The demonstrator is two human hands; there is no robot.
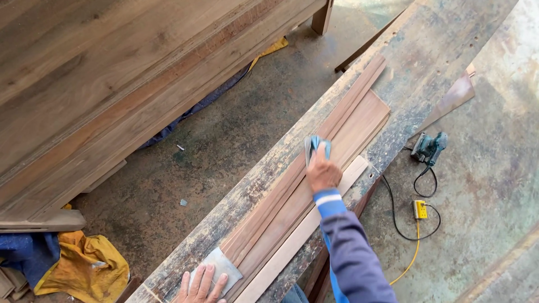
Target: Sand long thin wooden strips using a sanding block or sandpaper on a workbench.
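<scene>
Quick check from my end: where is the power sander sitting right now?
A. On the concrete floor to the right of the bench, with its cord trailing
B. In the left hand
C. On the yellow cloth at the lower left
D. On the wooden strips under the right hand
A: the green power sander lies on the floor right of the workbench, its black cord running to a yellow plug box.

You are in a woodworking workshop: a long, scarred desk carries thin wooden strips, a large timber panel stands at the far left, and an electric sander with its cord lies on the stained concrete floor at right.
</scene>
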